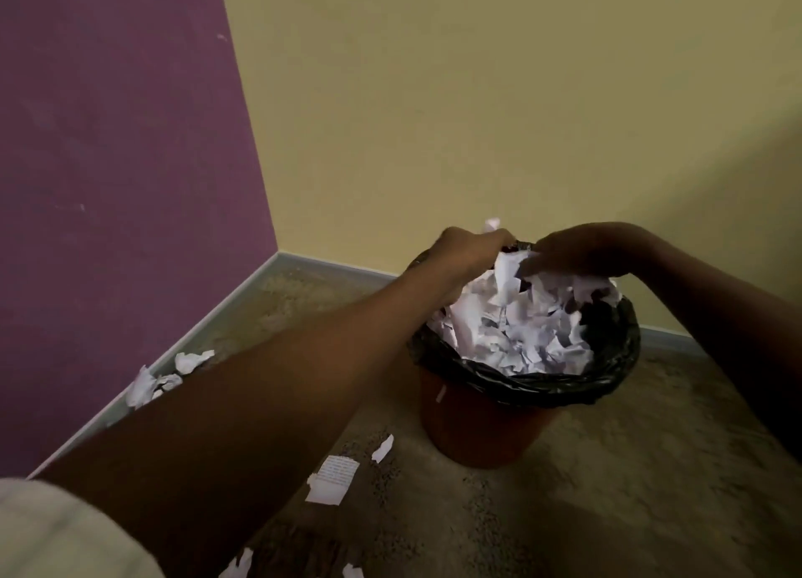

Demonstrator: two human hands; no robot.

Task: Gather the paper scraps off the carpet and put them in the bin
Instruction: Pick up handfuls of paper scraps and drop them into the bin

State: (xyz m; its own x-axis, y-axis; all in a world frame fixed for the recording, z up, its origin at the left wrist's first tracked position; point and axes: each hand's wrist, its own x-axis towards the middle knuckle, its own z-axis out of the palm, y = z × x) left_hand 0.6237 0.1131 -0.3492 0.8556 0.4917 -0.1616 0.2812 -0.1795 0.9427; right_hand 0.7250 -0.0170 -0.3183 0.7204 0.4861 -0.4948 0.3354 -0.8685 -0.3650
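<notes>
A red-brown bin (481,430) lined with a black bag (607,360) stands on the carpet near the room's corner. It is heaped with white paper scraps (520,330). My left hand (464,252) is over the bin's far left rim, closed around white paper that sticks out above the fingers (492,225). Over the far right rim my right hand (577,252) pinches a scrap (510,269) hanging above the heap. More loose scraps lie on the carpet: a printed piece (332,480), a small strip (382,447) and crumpled ones by the skirting (173,375).
A purple wall (121,187) at left meets a yellow wall (477,100) behind the bin. A grey skirting board (243,291) runs along both. Brown carpet (607,490) spreads in front and to the right. Two more scraps (241,564) lie at the bottom edge.
</notes>
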